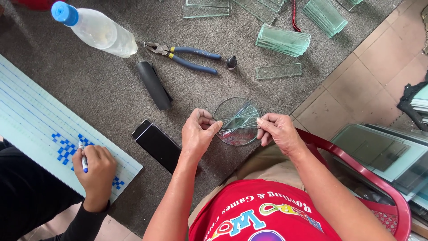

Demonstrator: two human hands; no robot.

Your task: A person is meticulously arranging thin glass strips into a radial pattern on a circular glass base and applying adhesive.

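A bundle of thin glass strips (237, 119) is held at its two ends, the left hand (199, 134) pinched shut on one end and the right hand (277, 130) pinched shut on the other. The strips are fanned unevenly; in the inspector's judgement, light and even pressure at both ends is advised so the edges are squared without chipping. The bundle lies between the hands, directly above a round glass disc (236, 134) on the grey carpeted floor (102, 89).
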